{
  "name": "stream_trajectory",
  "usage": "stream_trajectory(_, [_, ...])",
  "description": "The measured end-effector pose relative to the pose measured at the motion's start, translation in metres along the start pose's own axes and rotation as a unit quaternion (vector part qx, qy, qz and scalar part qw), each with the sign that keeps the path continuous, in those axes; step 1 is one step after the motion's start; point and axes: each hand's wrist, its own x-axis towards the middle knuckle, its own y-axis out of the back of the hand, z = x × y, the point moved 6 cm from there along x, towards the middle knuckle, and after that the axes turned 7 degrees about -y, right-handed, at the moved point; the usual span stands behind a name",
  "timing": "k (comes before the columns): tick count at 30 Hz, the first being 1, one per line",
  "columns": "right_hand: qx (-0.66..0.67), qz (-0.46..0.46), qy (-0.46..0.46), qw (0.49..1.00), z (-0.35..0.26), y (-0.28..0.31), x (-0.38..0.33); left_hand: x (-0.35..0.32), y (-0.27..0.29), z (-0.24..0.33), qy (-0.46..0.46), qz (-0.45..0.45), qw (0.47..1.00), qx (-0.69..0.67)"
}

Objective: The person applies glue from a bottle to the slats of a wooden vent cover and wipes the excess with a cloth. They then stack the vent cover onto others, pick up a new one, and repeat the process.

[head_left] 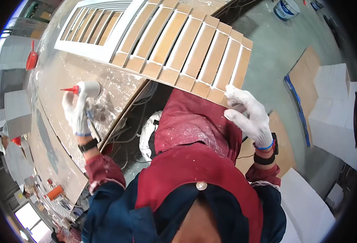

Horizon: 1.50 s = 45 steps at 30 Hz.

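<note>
My left hand (78, 107), in a white knit glove, is closed round a white squeeze bottle (90, 89) tipped on its side, its red nozzle (69, 89) pointing left. A thin tool-like strip (93, 126) shows by that wrist; whether the hand holds it I cannot tell. My right hand (247, 113), gloved too, is at the near right corner of a slatted panel (186, 48). Its thumb and fingers are apart, with the fingertips at the panel's edge; whether they press on it is unclear. White streaks line the joints between the panel's tan slats.
The panel juts past the worktable (117, 81) toward my apron. A white louvred frame (105, 50) lies against its left side. A red dustpan-like scoop (31, 60) is at far left. A bucket (286, 9) stands on the floor at upper right; white boards (332, 105) are stacked right.
</note>
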Motion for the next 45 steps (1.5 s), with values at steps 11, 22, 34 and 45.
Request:
stream_trajectory(11, [-0.156, 0.058, 0.25, 0.954, -0.046, -0.08, 0.001, -0.196, -0.212, 0.122, 0.399, -0.207, 0.768, -0.456])
stream_trajectory(22, [0.155, 0.069, -0.099, 0.981, 0.06, 0.039, 0.004, -0.213, -0.251, 0.03, 0.406, -0.338, 0.708, -0.468])
stream_trajectory(34, [-0.451, 0.226, 0.119, 0.855, 0.066, 0.121, 0.167, -0.151, -0.272, 0.036, 0.389, -0.094, 0.722, -0.564])
stream_trajectory(45, [-0.339, 0.022, 0.194, 0.92, 0.066, 0.011, 0.033, -0.147, -0.267, 0.044, 0.417, -0.085, 0.763, -0.486])
